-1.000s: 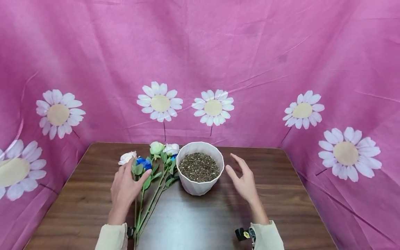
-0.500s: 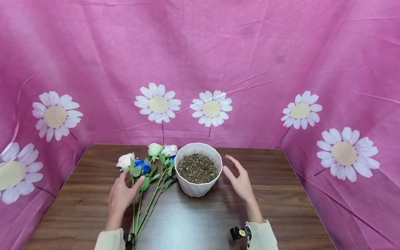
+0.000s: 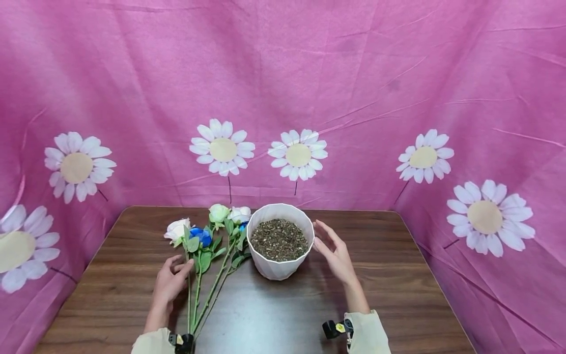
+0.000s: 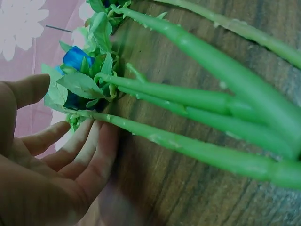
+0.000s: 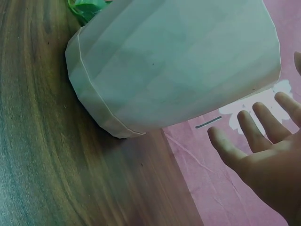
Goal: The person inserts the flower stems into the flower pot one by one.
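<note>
Several long-stemmed roses lie on the table left of the pot: a white rose [image 3: 178, 230] at the left, a blue rose [image 3: 201, 237], a pale green rose [image 3: 218, 213] and another white rose [image 3: 240, 215]. My left hand [image 3: 167, 287] is beside the leftmost stem [image 4: 155, 137]. In the left wrist view its fingertips reach right to that stem, just below the leaves, while the thumb stands apart. A white faceted pot [image 3: 277, 271] holds dark soil [image 3: 279, 240]. My right hand [image 3: 338, 258], fingers spread and holding nothing, is close by the pot's right rim.
Brown wood-grain table [image 3: 398, 295] under everything, its back edge just behind the roses and pot. A pink cloth [image 3: 353, 73] printed with white daisies hangs around three sides. Each wrist carries a small black camera, the right one [image 3: 332, 328] near the right sleeve.
My left hand has drawn back from the rose heads toward the stems, its fingers coming closer together. The right hand has stayed beside the pot, slightly nearer its rim. Roses and pot look unmoved.
</note>
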Motion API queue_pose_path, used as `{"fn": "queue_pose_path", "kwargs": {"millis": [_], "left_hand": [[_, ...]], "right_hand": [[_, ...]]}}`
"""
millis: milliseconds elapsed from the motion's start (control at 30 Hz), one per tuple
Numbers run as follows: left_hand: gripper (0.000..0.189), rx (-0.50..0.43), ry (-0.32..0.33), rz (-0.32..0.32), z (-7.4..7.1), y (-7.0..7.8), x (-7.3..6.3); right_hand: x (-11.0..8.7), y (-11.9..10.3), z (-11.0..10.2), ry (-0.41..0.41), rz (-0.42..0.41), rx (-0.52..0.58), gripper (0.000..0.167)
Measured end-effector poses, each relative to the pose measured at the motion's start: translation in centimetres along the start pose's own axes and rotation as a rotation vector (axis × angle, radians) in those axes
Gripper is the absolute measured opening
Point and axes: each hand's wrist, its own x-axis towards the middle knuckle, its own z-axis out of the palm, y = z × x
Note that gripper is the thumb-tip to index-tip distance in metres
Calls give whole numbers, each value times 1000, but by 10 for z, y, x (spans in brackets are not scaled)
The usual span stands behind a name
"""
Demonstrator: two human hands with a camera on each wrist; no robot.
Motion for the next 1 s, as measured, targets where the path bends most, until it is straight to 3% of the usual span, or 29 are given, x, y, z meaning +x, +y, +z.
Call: {"fn": "queue_pose_path", "kwargs": {"millis": [133, 333, 567, 800, 1000], "left_hand": [[64, -64, -50, -32, 0, -2, 0], [53, -77, -79, -39, 2, -4, 4], [41, -107, -72, -41, 2, -7, 4], [47, -258, -54, -76, 0, -12, 6], [49, -358, -27, -60, -7, -4, 7]], "right_hand": [[-1, -2, 0, -25, 36, -3, 51], [-5, -5, 0, -24, 99, 7, 54], [-4, -1, -1, -45, 161, 64, 57], [-3, -1, 1, -47, 201, 137, 57], [-1, -1, 1, -49, 212, 156, 59]]}}
